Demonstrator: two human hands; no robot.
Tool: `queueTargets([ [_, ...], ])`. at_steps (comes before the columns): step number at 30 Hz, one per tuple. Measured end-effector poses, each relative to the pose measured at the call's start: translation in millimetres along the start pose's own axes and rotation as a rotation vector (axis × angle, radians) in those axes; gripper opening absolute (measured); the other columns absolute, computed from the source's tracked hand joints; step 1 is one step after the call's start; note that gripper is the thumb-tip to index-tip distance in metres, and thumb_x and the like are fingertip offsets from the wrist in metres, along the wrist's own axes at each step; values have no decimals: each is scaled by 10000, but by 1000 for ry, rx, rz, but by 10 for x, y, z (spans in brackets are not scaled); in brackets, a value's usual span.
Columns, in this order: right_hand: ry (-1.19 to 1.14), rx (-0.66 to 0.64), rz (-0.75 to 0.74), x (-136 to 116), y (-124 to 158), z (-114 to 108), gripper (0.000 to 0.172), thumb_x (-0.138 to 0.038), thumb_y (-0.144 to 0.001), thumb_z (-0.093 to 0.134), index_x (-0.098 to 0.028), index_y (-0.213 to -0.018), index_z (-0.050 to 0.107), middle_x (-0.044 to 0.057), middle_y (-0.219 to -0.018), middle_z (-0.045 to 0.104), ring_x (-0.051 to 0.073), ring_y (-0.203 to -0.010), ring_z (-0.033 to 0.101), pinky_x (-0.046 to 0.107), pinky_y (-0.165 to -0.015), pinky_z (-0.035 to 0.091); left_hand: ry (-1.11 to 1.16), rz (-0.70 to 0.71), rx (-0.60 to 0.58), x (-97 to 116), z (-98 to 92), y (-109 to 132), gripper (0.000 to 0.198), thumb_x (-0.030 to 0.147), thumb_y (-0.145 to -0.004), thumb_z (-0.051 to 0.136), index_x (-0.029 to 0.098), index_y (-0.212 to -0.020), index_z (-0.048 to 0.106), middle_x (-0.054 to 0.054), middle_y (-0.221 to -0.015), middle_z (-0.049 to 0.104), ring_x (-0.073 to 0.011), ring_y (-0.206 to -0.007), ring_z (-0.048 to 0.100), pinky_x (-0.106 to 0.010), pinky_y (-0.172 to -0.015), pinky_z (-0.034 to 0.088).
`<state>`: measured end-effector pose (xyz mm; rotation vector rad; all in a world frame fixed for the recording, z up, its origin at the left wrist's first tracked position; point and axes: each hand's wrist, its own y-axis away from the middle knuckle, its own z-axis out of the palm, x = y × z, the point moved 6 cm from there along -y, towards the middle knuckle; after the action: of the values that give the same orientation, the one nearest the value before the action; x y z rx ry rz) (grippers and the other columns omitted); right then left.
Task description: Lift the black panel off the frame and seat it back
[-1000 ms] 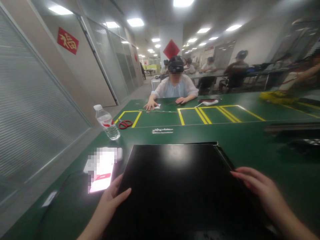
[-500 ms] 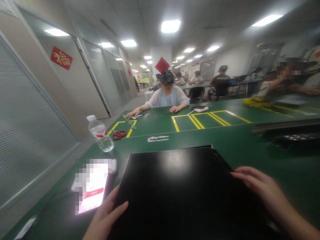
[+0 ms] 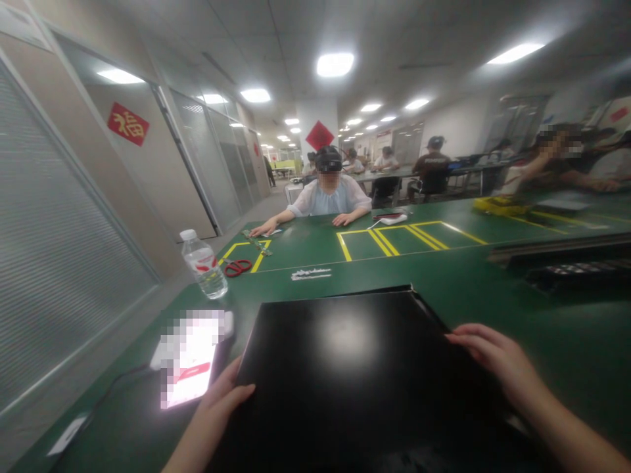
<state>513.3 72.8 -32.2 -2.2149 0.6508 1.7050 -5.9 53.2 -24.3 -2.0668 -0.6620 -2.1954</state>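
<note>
A large flat black panel [image 3: 345, 387] with a smooth, shiny face fills the lower middle of the view. A lamp reflects in it, and a thin dark edge shows at its far right corner. My left hand [image 3: 224, 401] grips the left edge, thumb on the top face and fingers along the side, partly hidden. On the right edge, my right hand [image 3: 488, 351] pinches the rim with its fingertips; its thumb is hardly visible. Close beside my left hand lies a lit phone [image 3: 190, 378] on the green table [image 3: 557, 341].
A water bottle [image 3: 204, 269] stands at the left, near red-handled scissors [image 3: 238, 267]. White scraps [image 3: 310, 274] lie beyond the panel. Yellow tape [image 3: 389, 242] marks the far half. A dark tray-like object [image 3: 572, 259] is at right. Across sits a person [image 3: 328, 190], hands on the table.
The view has shifted slightly, so the bottle and phone appear a little farther right. Both hands keep their hold on the panel, whose reflection looks larger.
</note>
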Motion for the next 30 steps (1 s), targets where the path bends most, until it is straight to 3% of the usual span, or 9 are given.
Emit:
queueTargets([
  [3,-17,9,21,25,-13,6,388,-552,-539,791,-216,-731,815,58,-690,680,179,-634,488,320,-603,373,14,-22,-23,8,-1,12,738,323,-591,940,229,-1312,816,-90,-1140,883,-488,-1316,713,-549,-1095,602],
  [9,-23,1,24,44,-3,-8,382,-550,-530,791,-220,-721,824,80,-779,759,186,-654,511,324,-618,389,103,-36,-131,-49,33,12,965,405,-623,1016,195,-1504,681,-166,-1358,810,-444,-1331,718,-514,-1145,572],
  [21,39,-3,-7,-136,76,18,333,-560,-506,741,-253,-625,785,97,-830,801,249,-737,609,362,-685,473,128,-17,-155,-9,99,59,980,475,-627,1036,238,-1516,697,-144,-1461,762,-444,-1417,654,-493,-1220,518],
  [30,28,3,-3,24,-15,-18,371,-579,-561,761,-228,-677,786,87,-763,751,205,-652,544,333,-605,429,95,-12,-142,-47,97,30,998,499,-661,1007,240,-1558,656,-144,-1572,681,-451,-1537,526,-549,-1289,412],
])
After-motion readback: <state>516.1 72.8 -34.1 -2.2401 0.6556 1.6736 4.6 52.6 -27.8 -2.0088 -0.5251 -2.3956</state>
